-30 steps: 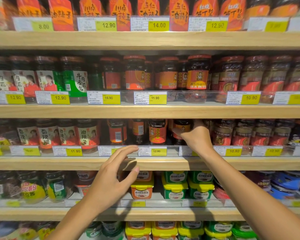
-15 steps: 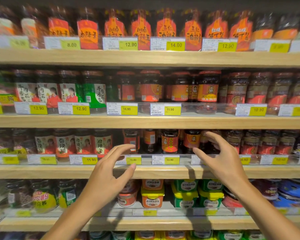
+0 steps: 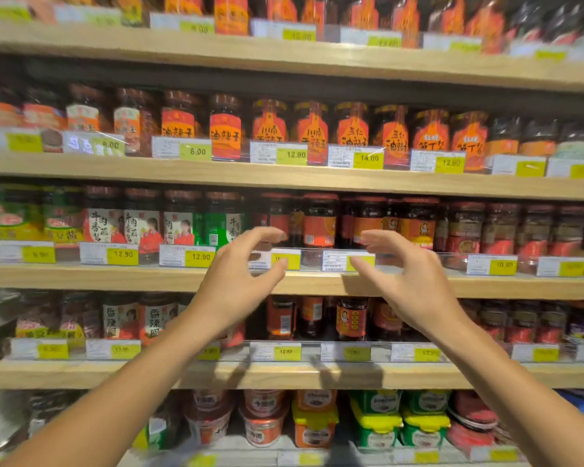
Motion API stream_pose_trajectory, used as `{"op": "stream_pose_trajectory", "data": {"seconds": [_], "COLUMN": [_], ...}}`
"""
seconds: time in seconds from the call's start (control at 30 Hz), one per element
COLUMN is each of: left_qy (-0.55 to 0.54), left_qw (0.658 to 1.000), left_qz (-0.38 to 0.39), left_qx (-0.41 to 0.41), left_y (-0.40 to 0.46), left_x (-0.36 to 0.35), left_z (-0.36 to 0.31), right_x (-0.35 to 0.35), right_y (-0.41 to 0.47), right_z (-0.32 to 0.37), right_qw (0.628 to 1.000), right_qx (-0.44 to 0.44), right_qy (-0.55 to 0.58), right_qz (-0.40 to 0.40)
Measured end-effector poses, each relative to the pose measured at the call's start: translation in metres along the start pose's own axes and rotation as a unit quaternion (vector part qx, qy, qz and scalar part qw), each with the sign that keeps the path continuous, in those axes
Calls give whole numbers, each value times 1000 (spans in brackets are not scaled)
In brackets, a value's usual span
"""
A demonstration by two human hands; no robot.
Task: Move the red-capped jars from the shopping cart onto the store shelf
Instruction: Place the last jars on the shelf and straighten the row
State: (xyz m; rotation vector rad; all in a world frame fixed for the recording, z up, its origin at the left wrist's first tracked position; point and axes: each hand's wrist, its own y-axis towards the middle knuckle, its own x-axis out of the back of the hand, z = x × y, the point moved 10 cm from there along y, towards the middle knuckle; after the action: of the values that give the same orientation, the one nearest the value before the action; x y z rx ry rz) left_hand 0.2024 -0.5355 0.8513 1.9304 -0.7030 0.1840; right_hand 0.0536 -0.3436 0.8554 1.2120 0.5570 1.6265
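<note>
Red-capped jars (image 3: 319, 220) with orange labels stand in a row on the wooden store shelf (image 3: 486, 287) at mid height, and more red-capped jars (image 3: 351, 319) stand one shelf lower. My left hand (image 3: 236, 281) and my right hand (image 3: 408, 281) hover side by side in front of the mid shelf's edge. Both have curled, spread fingers and hold nothing. Neither touches a jar. The shopping cart is out of view.
Clear plastic rails with yellow price tags (image 3: 348, 261) run along each shelf front. Other jarred sauces (image 3: 182, 227) fill the left side. Tubs with yellow and green lids (image 3: 375, 426) sit on the lowest shelf. The top shelf (image 3: 284, 59) carries orange-labelled jars.
My right hand let go of a jar on the lower shelf and drew back. Both hands have risen to the shelf above, and the camera has tilted upward.
</note>
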Motion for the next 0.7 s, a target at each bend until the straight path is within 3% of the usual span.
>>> {"op": "stream_pose_trajectory", "data": {"seconds": [0.27,0.5,0.7], "left_qy": [219,235,232], "left_qw": [970,959,959], "left_qz": [93,95,48], "left_qx": [45,128,155], "left_y": [58,82,99], "left_x": [-6,-21,-22], "left_z": [10,41,46], "right_x": [-37,-68,-98], "right_y": [62,87,101], "right_z": [15,-19,-44], "right_qw": [995,985,974], "right_qx": [-18,-101,-173], "right_qy": [-86,-113,-49], "right_qz": [49,79,134]}}
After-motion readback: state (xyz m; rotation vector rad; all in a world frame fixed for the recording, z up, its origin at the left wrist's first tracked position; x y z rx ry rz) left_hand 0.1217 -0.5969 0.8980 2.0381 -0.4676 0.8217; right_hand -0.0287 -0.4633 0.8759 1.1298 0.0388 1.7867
